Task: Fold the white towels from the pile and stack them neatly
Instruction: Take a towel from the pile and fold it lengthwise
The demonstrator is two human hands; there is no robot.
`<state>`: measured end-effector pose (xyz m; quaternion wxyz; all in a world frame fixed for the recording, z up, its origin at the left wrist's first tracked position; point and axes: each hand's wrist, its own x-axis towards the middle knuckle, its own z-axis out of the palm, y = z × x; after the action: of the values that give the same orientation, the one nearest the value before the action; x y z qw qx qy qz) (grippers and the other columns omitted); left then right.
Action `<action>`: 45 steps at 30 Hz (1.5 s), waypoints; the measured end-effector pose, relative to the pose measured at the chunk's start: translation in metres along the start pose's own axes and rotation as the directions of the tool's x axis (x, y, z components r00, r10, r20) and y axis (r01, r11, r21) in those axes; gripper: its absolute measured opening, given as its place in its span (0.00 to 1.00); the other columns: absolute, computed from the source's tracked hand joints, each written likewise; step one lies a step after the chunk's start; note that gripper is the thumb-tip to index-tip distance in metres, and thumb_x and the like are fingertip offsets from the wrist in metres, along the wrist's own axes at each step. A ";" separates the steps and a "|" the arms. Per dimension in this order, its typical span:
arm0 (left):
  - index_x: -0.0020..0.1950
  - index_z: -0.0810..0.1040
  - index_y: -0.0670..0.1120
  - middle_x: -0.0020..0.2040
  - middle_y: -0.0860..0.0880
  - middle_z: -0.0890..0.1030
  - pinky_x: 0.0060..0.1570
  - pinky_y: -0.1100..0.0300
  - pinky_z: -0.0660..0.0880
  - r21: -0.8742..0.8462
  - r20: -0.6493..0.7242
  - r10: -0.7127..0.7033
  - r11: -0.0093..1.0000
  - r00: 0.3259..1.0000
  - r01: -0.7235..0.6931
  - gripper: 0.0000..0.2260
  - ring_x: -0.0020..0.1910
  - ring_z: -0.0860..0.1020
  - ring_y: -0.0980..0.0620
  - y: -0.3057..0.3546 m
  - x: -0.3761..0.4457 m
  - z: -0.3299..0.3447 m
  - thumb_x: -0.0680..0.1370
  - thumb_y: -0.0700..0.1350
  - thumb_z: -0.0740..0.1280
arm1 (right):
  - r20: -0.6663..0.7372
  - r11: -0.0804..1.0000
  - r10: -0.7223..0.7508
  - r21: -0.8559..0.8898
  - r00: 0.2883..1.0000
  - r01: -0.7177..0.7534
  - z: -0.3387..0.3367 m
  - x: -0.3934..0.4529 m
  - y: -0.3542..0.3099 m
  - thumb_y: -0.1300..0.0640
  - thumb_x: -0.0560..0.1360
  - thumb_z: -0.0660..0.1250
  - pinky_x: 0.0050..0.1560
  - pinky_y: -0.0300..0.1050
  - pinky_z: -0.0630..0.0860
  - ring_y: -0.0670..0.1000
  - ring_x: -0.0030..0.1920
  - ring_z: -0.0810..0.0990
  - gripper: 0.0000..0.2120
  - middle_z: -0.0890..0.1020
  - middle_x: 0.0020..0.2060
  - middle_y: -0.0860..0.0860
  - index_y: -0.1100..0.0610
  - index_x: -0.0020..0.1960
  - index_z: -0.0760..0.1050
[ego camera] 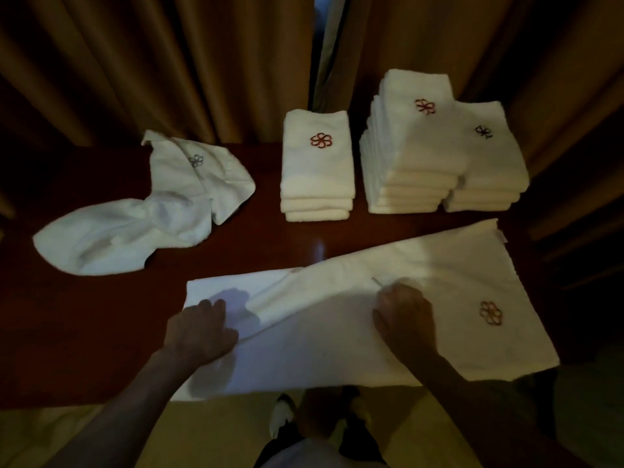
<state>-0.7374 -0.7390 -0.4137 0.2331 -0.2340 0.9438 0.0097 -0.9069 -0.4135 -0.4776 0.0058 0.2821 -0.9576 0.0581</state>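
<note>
White towel [337, 332] spread at 6 o'clock on the dark red table [84, 315], near edge overhanging, red flower logo at its right end. Left hand [202, 329] lies on its left part, fingers straight and pressing flat. Right hand [403, 319] rests mid-towel, fingers curled; whether they pinch cloth, cannot tell. Unfolded pile [141, 217] at 10 o'clock, crumpled, grey logo showing. Small folded stack [317, 167] at 12 o'clock, red logo. Taller stacks [435, 153] at 1 o'clock, side by side, touching. Brown curtains [169, 62] behind the table. No containers in view.
</note>
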 end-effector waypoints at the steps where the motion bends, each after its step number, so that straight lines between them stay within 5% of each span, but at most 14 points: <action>1: 0.64 0.69 0.50 0.61 0.46 0.75 0.50 0.55 0.73 0.078 0.033 -0.013 0.997 0.999 0.010 0.23 0.57 0.77 0.46 0.012 -0.001 -0.003 0.77 0.64 0.58 | 0.025 0.997 0.073 -0.005 0.997 -0.073 -0.003 -0.007 0.017 0.45 0.76 0.62 0.58 0.54 0.73 0.57 0.59 0.75 0.16 0.77 0.57 0.54 0.52 0.58 0.75; 4: 0.71 0.67 0.48 0.65 0.45 0.73 0.54 0.52 0.73 0.047 -0.141 0.041 0.998 0.989 -0.035 0.32 0.60 0.75 0.45 0.067 0.000 -0.007 0.75 0.68 0.60 | 0.125 0.989 0.109 0.091 0.986 -0.121 -0.007 -0.022 0.049 0.36 0.74 0.56 0.61 0.57 0.72 0.59 0.65 0.74 0.28 0.76 0.64 0.56 0.53 0.64 0.75; 6: 0.74 0.66 0.45 0.68 0.42 0.72 0.57 0.48 0.74 -0.107 -0.219 0.101 0.986 0.970 -0.126 0.34 0.63 0.74 0.42 0.116 0.005 -0.008 0.75 0.63 0.66 | 0.146 0.981 0.079 0.164 0.986 -0.103 -0.009 -0.023 0.055 0.33 0.73 0.51 0.63 0.57 0.70 0.58 0.67 0.72 0.32 0.74 0.67 0.54 0.53 0.66 0.74; 9: 0.72 0.69 0.42 0.69 0.38 0.73 0.62 0.41 0.73 -0.094 -0.292 0.231 0.959 0.928 -0.268 0.35 0.67 0.73 0.35 0.188 0.007 -0.014 0.70 0.56 0.73 | 0.203 0.903 0.128 0.381 0.971 -0.199 -0.022 -0.009 0.068 0.34 0.73 0.46 0.67 0.52 0.67 0.56 0.68 0.70 0.37 0.73 0.68 0.54 0.54 0.71 0.71; 11: 0.70 0.73 0.44 0.69 0.39 0.74 0.62 0.42 0.73 -0.136 -0.309 0.316 0.919 0.897 -0.371 0.29 0.67 0.73 0.37 0.228 0.003 -0.013 0.72 0.54 0.71 | 0.065 0.854 0.198 0.477 0.978 -0.205 -0.031 0.004 0.091 0.40 0.76 0.50 0.64 0.49 0.69 0.58 0.63 0.75 0.32 0.77 0.63 0.58 0.59 0.68 0.73; 14: 0.74 0.69 0.50 0.74 0.46 0.69 0.68 0.47 0.68 -0.176 -0.256 0.492 0.823 0.832 -0.541 0.25 0.73 0.67 0.44 0.280 -0.004 -0.006 0.79 0.57 0.58 | -0.090 0.901 0.321 0.335 0.943 -0.275 -0.046 0.039 0.143 0.54 0.80 0.61 0.64 0.52 0.71 0.60 0.65 0.74 0.20 0.75 0.65 0.60 0.59 0.70 0.71; 18: 0.81 0.53 0.54 0.81 0.49 0.52 0.74 0.46 0.55 -0.098 -0.120 0.528 0.836 0.841 -0.539 0.30 0.79 0.51 0.45 0.329 -0.002 0.000 0.81 0.62 0.53 | 0.157 0.916 0.380 0.074 0.912 -0.394 -0.069 0.093 0.197 0.57 0.80 0.61 0.63 0.51 0.71 0.59 0.70 0.69 0.30 0.60 0.75 0.57 0.47 0.79 0.55; 23: 0.76 0.66 0.53 0.75 0.42 0.66 0.67 0.42 0.67 -0.012 -0.149 0.439 0.895 0.886 -0.446 0.33 0.72 0.68 0.38 0.364 -0.001 0.002 0.74 0.66 0.64 | 0.289 0.964 0.261 -0.034 0.921 -0.263 -0.071 0.133 0.214 0.57 0.81 0.58 0.54 0.50 0.72 0.59 0.63 0.75 0.25 0.75 0.64 0.57 0.45 0.76 0.59; 25: 0.78 0.60 0.54 0.79 0.42 0.58 0.71 0.40 0.61 0.042 -0.171 0.492 0.869 0.854 -0.492 0.34 0.76 0.60 0.37 0.374 0.003 0.002 0.76 0.65 0.63 | 0.295 0.971 0.239 -0.050 0.925 -0.234 -0.066 0.136 0.211 0.58 0.82 0.57 0.52 0.50 0.71 0.60 0.60 0.76 0.17 0.78 0.59 0.58 0.49 0.70 0.66; 28: 0.80 0.47 0.57 0.81 0.44 0.43 0.75 0.39 0.51 -0.038 -0.066 0.476 0.877 0.877 -0.479 0.35 0.79 0.44 0.37 0.386 0.005 -0.002 0.78 0.67 0.58 | 0.149 0.964 0.258 0.031 0.955 -0.265 -0.065 0.137 0.209 0.58 0.82 0.58 0.54 0.50 0.71 0.59 0.56 0.79 0.09 0.81 0.54 0.57 0.54 0.61 0.71; 35: 0.80 0.40 0.59 0.80 0.46 0.34 0.76 0.37 0.44 -0.076 -0.001 0.432 0.899 0.902 -0.431 0.39 0.77 0.35 0.36 0.398 0.025 -0.004 0.77 0.69 0.57 | -0.351 0.936 0.238 0.333 0.906 -0.116 -0.105 0.083 0.208 0.55 0.81 0.62 0.48 0.49 0.75 0.54 0.49 0.81 0.07 0.82 0.50 0.52 0.54 0.57 0.75; 39: 0.80 0.45 0.57 0.81 0.47 0.45 0.75 0.39 0.47 -0.101 -0.041 0.429 0.897 0.903 -0.430 0.37 0.78 0.44 0.39 0.394 0.039 -0.005 0.77 0.68 0.58 | -0.362 0.927 0.230 0.363 0.903 -0.090 -0.071 0.007 0.212 0.58 0.79 0.66 0.42 0.47 0.78 0.55 0.42 0.82 0.06 0.83 0.46 0.54 0.57 0.54 0.78; 45: 0.75 0.66 0.48 0.72 0.47 0.70 0.70 0.50 0.64 -0.263 -0.280 0.350 0.867 0.894 -0.422 0.31 0.71 0.66 0.45 0.383 0.026 0.000 0.76 0.63 0.61 | -0.145 0.922 0.283 0.315 0.948 -0.227 -0.009 -0.061 0.214 0.49 0.78 0.56 0.53 0.56 0.79 0.61 0.52 0.81 0.19 0.82 0.50 0.57 0.58 0.55 0.80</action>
<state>-0.9291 -0.4092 -0.4602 0.0785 -0.0731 0.9775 0.1815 -0.9719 -0.2012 -0.4942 0.0462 0.1457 -0.9620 0.2263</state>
